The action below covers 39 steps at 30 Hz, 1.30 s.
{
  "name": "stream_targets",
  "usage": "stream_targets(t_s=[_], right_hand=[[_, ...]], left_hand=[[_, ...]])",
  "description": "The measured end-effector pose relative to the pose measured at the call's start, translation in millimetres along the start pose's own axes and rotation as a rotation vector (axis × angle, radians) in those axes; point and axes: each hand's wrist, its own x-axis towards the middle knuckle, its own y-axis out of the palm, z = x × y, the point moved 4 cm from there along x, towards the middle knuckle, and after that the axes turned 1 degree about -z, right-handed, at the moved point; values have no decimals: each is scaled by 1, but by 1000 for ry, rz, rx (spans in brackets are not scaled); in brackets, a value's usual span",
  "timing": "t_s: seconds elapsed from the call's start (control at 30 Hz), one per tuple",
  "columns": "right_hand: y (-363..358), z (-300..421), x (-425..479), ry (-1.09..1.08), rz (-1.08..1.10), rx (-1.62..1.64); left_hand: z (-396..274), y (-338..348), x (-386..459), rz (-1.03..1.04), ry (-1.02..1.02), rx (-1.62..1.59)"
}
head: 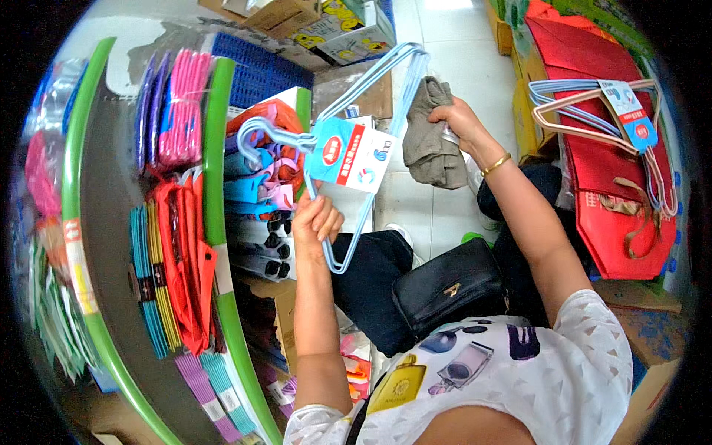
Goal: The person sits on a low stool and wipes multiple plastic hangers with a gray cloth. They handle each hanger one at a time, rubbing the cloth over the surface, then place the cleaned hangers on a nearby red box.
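Note:
My left hand (317, 219) grips a bundle of light-blue clothes hangers (349, 247) by the lower corner of the frame. Their hooks point left, and a printed cardboard tag (356, 153) wraps around the necks. In my right hand (464, 123) is a crumpled grey-brown cloth (429, 144), hanging down just right of the hangers. Whether the cloth touches the hangers' far bar, I cannot tell. On the right, another set of hangers (589, 108), blue and beige with a similar tag, lies on red bags (601, 161).
Green-edged shelves (214, 167) on the left hold packaged hangers (186, 105) and red folded goods (181, 261). A blue plastic basket (261, 72) and cardboard boxes (345, 33) stand beyond. A black handbag (450, 283) rests on my lap. White floor tiles (406, 206) show between.

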Motion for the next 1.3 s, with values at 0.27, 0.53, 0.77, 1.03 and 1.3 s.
stream_targets(t_s=[0.27, 0.53, 0.77, 1.03, 1.3], right_hand=[[21, 25, -32, 45, 289, 261], [28, 33, -37, -330, 305, -163], [9, 48, -32, -288, 41, -235], [55, 52, -53, -523, 684, -284], [46, 41, -56, -104, 831, -472]], left_hand=[[22, 16, 15, 45, -87, 179], [44, -1, 37, -335, 1, 906], [55, -11, 39, -201, -5, 634], [52, 21, 42, 1, -43, 979], [38, 13, 40, 191, 24, 1381]])
